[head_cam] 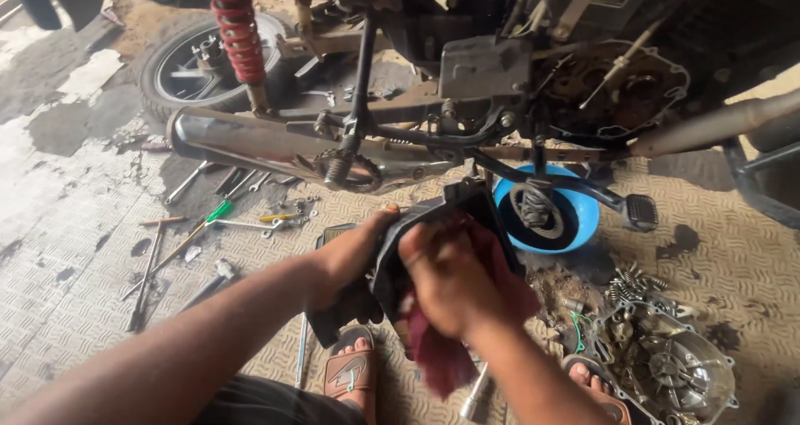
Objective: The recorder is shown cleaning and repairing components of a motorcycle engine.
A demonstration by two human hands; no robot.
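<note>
Head view: hands grip dark engine part (433,225), red rag (442,354); patterned workshop floor (75,267).

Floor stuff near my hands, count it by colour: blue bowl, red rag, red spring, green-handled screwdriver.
Blue: 1, the bowl
Red: 2, the rag under the right hand, and the spring
Green: 1, the screwdriver
Total: 4
</note>
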